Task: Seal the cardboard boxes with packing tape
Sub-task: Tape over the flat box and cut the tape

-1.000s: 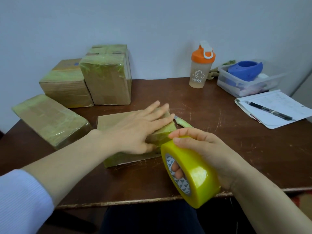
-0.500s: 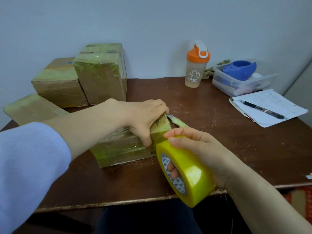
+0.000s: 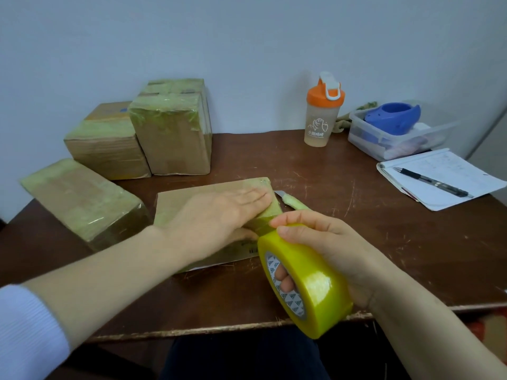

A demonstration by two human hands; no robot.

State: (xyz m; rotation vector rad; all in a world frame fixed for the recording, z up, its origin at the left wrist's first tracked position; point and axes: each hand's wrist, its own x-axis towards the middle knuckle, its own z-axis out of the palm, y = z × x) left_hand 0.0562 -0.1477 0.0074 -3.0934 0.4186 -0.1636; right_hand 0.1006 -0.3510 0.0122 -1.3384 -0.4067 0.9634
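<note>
Box in work: flat cardboard box point(image 3: 181, 201), lying left of centre on the table point(image 3: 315, 165); its 3 o'clock end carries yellowish tape.
Left hand: left hand point(image 3: 219, 215) lies flat on the box top, fingers straight and pressed together, their tips at the 3 o'clock end.
Right hand: right hand point(image 3: 332, 248) is curled round the tape roll point(image 3: 312, 283), fingers through the core and thumb over the outer band.
Roll position: on edge at the box's 5 o'clock corner, above the table's near rim.
Strip: the run between roll and box is hidden by the thumb; probably still uncut.
Change: half a second earlier the left hand is hooked over the box's 3 o'clock end with curled fingers; now it is laid flat on top.
Versus one second earlier: much the same flat pose, fingers now closer together.
Unchanged: roll and right hand hold the same station.
Meaning for task: likely the fresh tape on this end is being smoothed down; cutting the strip remains.
Cutter: knife point(image 3: 293, 203) just beyond the box at 2 o'clock, untouched.
Finished stock: three taped boxes point(image 3: 79, 198) at 9 to 11 o'clock.
</note>
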